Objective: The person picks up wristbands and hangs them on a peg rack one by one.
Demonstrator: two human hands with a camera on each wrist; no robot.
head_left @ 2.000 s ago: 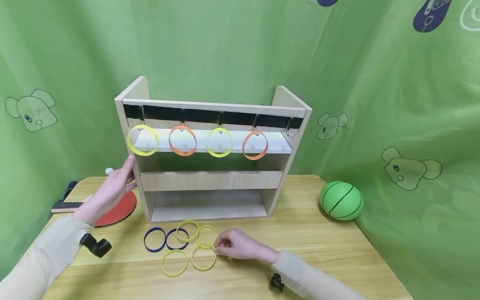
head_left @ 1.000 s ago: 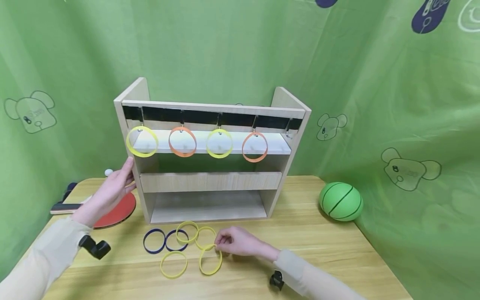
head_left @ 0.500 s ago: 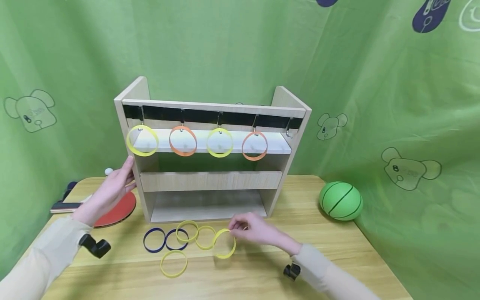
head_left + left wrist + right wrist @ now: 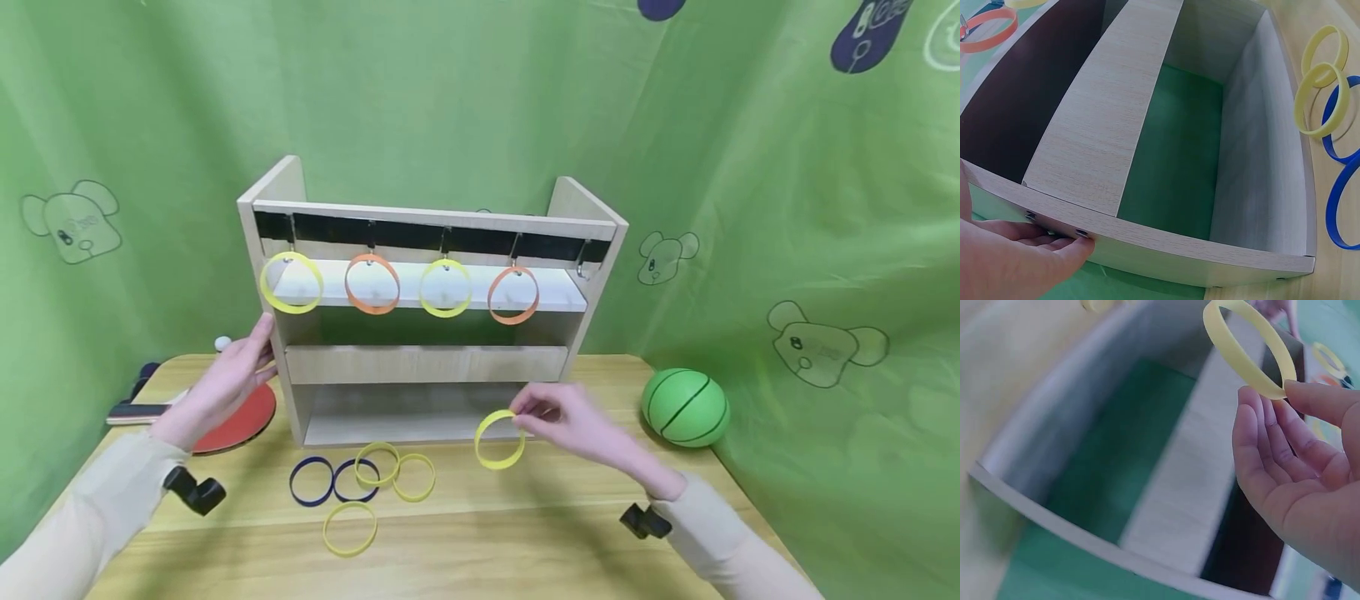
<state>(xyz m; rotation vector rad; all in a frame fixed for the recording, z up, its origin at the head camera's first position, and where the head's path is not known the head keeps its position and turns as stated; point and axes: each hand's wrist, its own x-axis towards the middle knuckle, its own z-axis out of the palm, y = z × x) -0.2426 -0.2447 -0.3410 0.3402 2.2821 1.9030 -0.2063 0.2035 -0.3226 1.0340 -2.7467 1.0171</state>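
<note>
From here, the right hand's point(image 4: 570, 421) fingers pinch a yellow ring point(image 4: 500, 463) by its rim, above the table point(image 4: 465, 550) — leaving its loop unobstructed — while the left hand's point(image 4: 232, 375) extended fingers rest against the rack's point(image 4: 427, 364) side (presumably steadying it).

A green fabric curtain point(image 4: 450, 92), printed with outlined mouse heads point(image 4: 827, 344) and dark blue shapes point(image 4: 870, 35), is hanging behind a pale wood-grain desk point(image 4: 450, 571). A green ball with black lines point(image 4: 686, 408) is resting near the right edge. A round red-faced paddle point(image 4: 247, 418) is lying at the left, and its black-and-pale handle point(image 4: 138, 412) is pointing toward the left edge. A small white ball point(image 4: 222, 342) and a partly hidden dark blue object point(image 4: 144, 379) are showing beyond the paddle.
</note>
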